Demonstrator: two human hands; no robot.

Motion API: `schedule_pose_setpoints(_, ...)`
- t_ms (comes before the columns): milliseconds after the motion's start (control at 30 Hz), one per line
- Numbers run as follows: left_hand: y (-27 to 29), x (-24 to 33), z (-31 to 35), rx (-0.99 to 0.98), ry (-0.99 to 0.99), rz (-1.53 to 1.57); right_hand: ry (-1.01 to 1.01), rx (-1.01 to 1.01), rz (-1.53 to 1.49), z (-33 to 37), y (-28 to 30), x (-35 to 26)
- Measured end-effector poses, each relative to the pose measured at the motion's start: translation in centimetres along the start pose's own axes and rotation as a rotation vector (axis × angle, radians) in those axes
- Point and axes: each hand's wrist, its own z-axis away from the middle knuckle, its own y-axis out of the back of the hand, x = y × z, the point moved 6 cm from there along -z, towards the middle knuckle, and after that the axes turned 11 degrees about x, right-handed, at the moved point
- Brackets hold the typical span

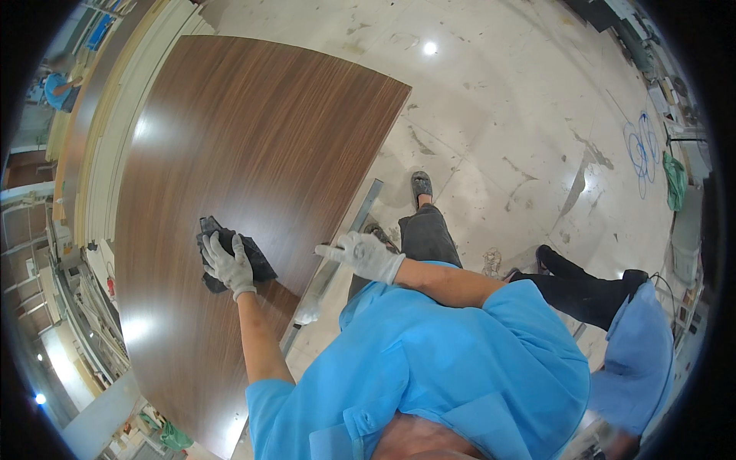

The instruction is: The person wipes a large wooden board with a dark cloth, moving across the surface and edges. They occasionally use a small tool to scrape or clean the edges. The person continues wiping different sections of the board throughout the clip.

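A large dark brown wood-grain panel (253, 130) lies flat before me, its surface glossy with light reflections. My left hand (228, 266), in a pale grey work glove, presses a crumpled black cloth (257, 261) onto it, the fingers over the cloth. At the panel's right edge is my right hand (366, 257), also gloved, with its fingers drawn together and pointing left. A small dark spot shows at those fingertips; whether it is a held thing or a stain on the glove is unclear.
Stacked pale boards (123, 146) sit along the panel's left. A metal rail (360, 207) runs below its right edge. Close on my right is another person in a blue shirt (636, 360); one more person (57, 90) is far left. A coiled blue hose (640, 146) lies right.
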Motion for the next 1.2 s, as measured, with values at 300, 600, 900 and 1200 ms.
schedule_pose_setpoints(300, -0.4, 0.2, 0.6, 0.090, -0.104, -0.150, -0.536, 0.140, 0.411, -5.0, 12.4, 14.3)
schedule_pose_setpoints(600, 0.0, 0.3, 0.7, 0.093, -0.061, -0.207, -0.154, 0.082, 0.045, -0.1, 2.8, 3.2)
schedule_pose_setpoints(900, 0.1, -0.2, 0.5, 0.022, -0.033, -0.176, -0.509, 0.735, 0.176, -4.5, 12.6, 21.5)
schedule_pose_setpoints(1200, 0.1, -2.9, 1.4, 0.004, -0.139, -0.078, -0.356, 0.667, -0.080, 0.6, -1.1, -1.5)
